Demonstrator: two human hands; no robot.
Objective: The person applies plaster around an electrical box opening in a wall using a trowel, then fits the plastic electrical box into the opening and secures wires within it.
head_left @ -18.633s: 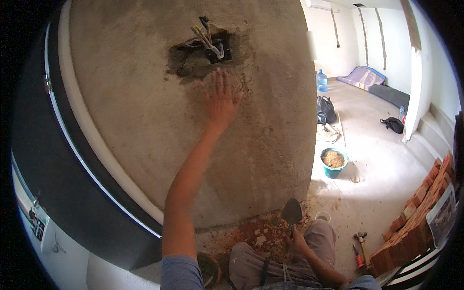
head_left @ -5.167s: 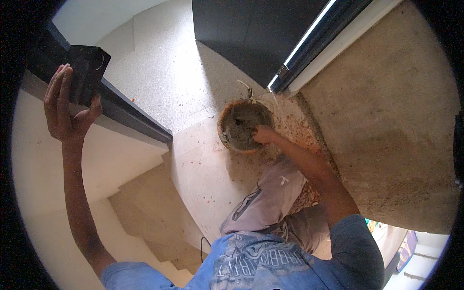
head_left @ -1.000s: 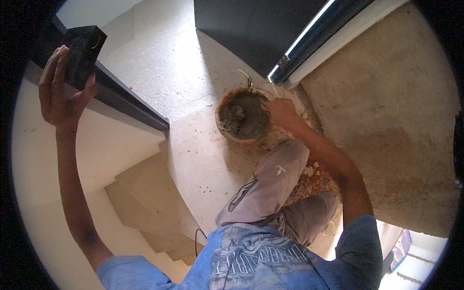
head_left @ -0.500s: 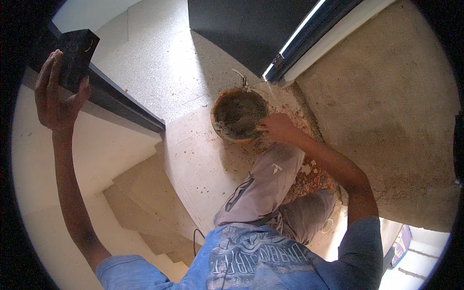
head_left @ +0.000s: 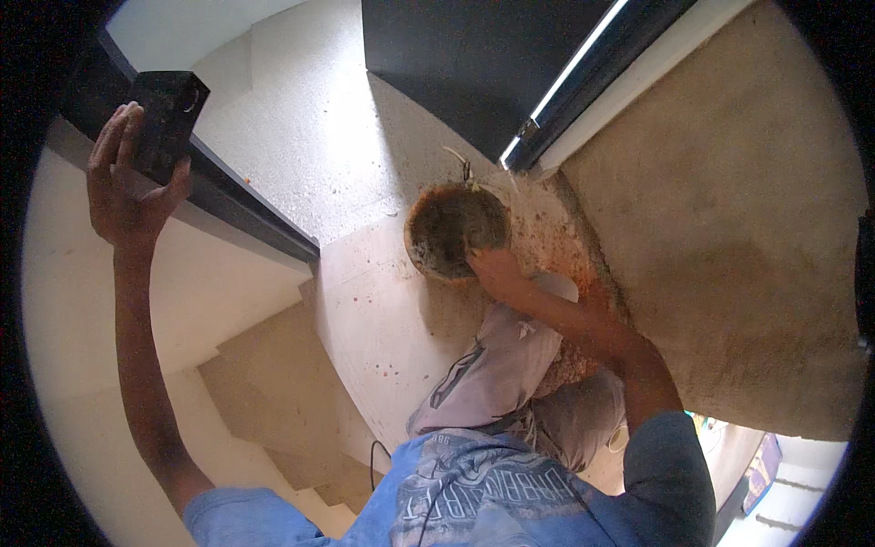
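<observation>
At the upper left, my left hand point(head_left: 132, 201) grips a black box-shaped block point(head_left: 169, 123), fingers along one side and thumb on the other. The block is against a dark frame; I cannot tell whether it is joined to it. A round basin point(head_left: 409, 244) of grey, wet-looking mortar point(head_left: 447, 228) stands on the floor in front of me. Over its near right rim reaches my right hand point(head_left: 495, 269), fingers closed and dipping toward the mortar. What those fingers hold, if anything, is hidden.
Dark frame rails point(head_left: 246, 201) run on the left, above brown steps point(head_left: 264, 374). A dark door panel point(head_left: 456, 64) stands ahead. A rough plastered wall point(head_left: 729, 228) rises on the right. Reddish crumbs point(head_left: 583, 283) litter the floor beside the basin, and a short cable point(head_left: 460, 159) pokes up behind it.
My right hand has moved left and slightly down, from the basin's right rim in over the mortar. My left hand keeps its grip on the black block. The whole view has shifted a little.
</observation>
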